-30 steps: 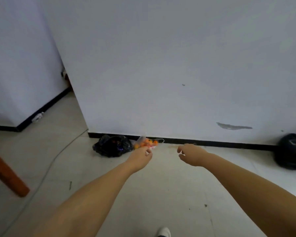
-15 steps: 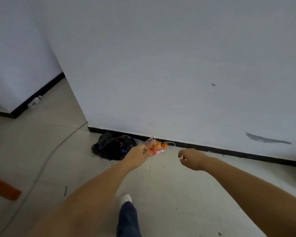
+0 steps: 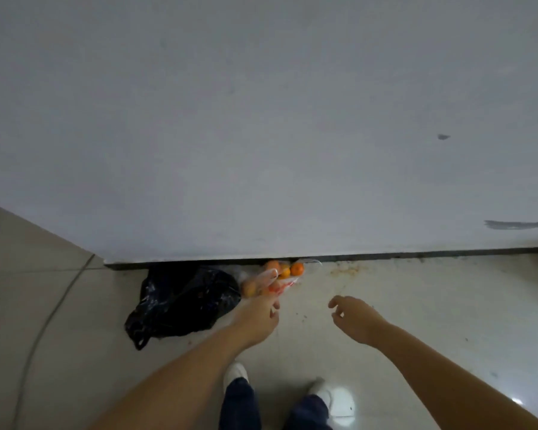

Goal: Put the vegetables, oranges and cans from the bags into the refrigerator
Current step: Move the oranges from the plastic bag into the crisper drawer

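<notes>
Pale tiled floor [image 3: 385,305] below, big grey-white wall [image 3: 261,119] above, dark strip [image 3: 416,252] along the wall's bottom edge. Thin grey cable [image 3: 41,333] curved across the floor at 8 o'clock. Small dark mark [image 3: 443,137] high on the wall at 2 o'clock, a grey smear [image 3: 516,225] at 3 o'clock.

Lay against the wall near the middle: a crumpled black bag [image 3: 180,302], contents hidden. Just at its 3 o'clock side, touching it, a clear bag of oranges [image 3: 277,276] with red print, several orange fruits seen through the plastic.

Reached out toward the clear bag: left hand [image 3: 258,311], fingers right at the bag's near edge; whether pinching the plastic or only touching, cannot tell. Hung above the floor at 3 o'clock from it, well apart from the bags: right hand [image 3: 351,318], fingers loosely curled and apart, nothing in it.

Stood at 6 o'clock: two white shoes [image 3: 333,395] under dark blue trouser legs [image 3: 239,405].
</notes>
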`<control>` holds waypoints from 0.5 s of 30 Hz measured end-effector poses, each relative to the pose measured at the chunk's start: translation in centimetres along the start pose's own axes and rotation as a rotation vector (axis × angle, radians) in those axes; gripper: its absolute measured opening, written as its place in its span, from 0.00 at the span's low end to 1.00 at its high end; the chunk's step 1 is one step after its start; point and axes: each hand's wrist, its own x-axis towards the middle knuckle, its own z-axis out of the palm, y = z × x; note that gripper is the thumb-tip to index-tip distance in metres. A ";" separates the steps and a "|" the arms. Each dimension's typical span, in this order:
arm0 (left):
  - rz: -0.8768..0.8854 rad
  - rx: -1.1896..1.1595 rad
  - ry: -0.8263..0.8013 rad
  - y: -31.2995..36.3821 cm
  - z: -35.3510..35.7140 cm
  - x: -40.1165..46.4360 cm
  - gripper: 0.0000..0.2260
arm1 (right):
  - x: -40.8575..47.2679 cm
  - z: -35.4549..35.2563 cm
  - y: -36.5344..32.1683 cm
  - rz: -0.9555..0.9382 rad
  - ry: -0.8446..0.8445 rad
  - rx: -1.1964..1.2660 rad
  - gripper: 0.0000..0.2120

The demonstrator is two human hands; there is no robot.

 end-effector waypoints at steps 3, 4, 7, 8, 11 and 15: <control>0.083 0.032 0.008 -4.2 4.7 10.3 0.14 | 10.6 3.6 1.5 0.005 -0.016 0.037 0.16; 0.130 0.076 0.039 -5.7 6.9 13.8 0.17 | 14.3 5.4 2.3 0.007 -0.022 0.044 0.16; 0.199 0.268 0.035 -10.1 13.5 23.5 0.21 | 24.6 11.3 4.7 0.005 -0.013 0.057 0.17; 0.221 0.331 0.024 -11.3 15.6 26.3 0.21 | 27.7 13.3 5.5 -0.001 -0.011 0.052 0.17; 0.287 0.494 0.027 -14.6 21.0 33.5 0.20 | 35.6 18.3 7.9 -0.047 0.015 -0.032 0.20; 0.364 0.995 0.123 -19.2 25.5 42.0 0.24 | 45.5 23.3 10.9 -0.175 0.110 -0.166 0.26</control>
